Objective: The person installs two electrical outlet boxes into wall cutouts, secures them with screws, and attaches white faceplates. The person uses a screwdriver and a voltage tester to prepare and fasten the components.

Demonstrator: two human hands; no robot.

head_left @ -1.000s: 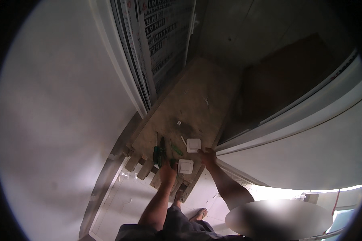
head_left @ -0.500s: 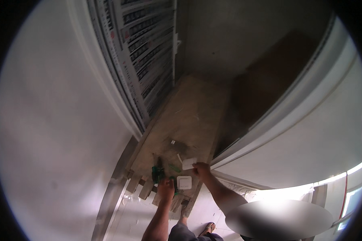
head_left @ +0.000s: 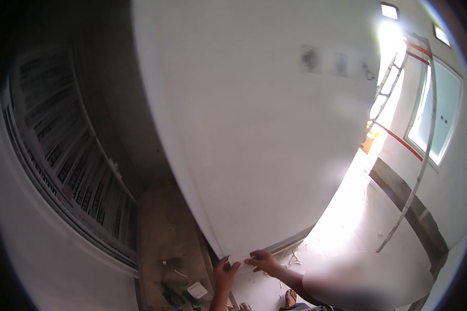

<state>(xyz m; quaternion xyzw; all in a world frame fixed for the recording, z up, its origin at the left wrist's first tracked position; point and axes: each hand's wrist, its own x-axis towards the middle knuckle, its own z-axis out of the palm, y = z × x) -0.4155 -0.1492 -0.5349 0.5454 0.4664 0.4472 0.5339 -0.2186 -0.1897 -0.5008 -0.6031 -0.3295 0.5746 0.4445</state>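
Observation:
My left hand [head_left: 223,273] and my right hand [head_left: 262,262] are close together at the foot of the white wall's corner. Between their fingertips is a thin, pale white plate [head_left: 238,258], hard to make out against the white behind it. My right hand pinches its right side, while the thumb and forefinger of my left hand close on its left side. Left of my hands, on a brown board, lie a white square plate [head_left: 196,290] with rounded corners and green-and-black tools [head_left: 173,297], whose kind I cannot make out.
A white wall [head_left: 254,135] with dark marks rises before me. At the left stands a striped, wrapped panel [head_left: 83,155] in a dark recess. On the board lie a white strip [head_left: 180,273] and a small white piece [head_left: 164,263]. A ladder [head_left: 392,78] stands far right.
My view has swung to the right. My left hand has left the green tools and come up to the white plate, which my right hand has carried over to the wall's corner.

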